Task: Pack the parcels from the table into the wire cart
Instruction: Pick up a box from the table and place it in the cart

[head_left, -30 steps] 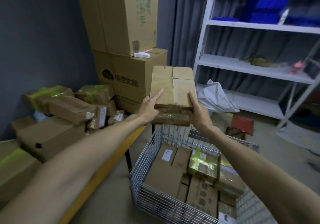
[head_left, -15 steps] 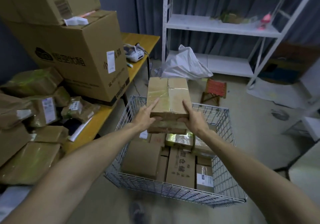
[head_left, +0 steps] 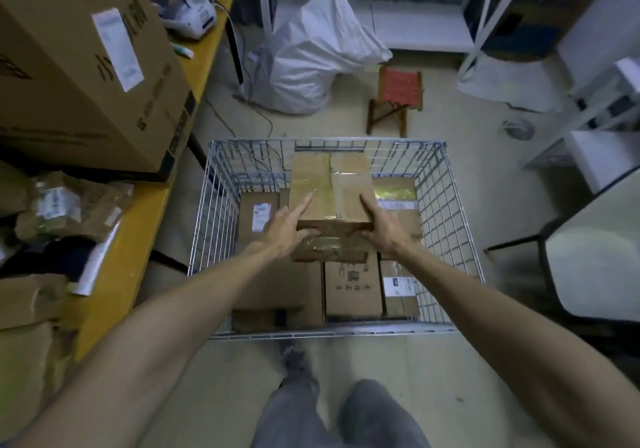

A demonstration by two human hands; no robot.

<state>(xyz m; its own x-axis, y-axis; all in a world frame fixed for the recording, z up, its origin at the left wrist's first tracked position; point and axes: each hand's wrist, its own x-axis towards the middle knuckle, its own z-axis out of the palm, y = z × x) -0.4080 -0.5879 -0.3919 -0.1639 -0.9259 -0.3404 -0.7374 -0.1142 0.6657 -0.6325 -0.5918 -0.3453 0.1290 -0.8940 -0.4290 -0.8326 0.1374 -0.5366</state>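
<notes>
Walls of wire ring the cart [head_left: 329,334], whose left side stands near the yellow table [head_left: 138,239]. Parcels [head_left: 353,285] fill its near part, and the far left corner has room. Both arms reach straight out. Left hand [head_left: 284,227] and right hand [head_left: 384,227] grip the brown box [head_left: 332,184] by its near corners, over the cart's middle.

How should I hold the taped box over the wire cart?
Grip the taped box at its near corners, one hand from each side, as the left hand and right hand do: it is broad and flat-topped, with a second parcel beneath, so thumbs on top, fingers under.
</notes>
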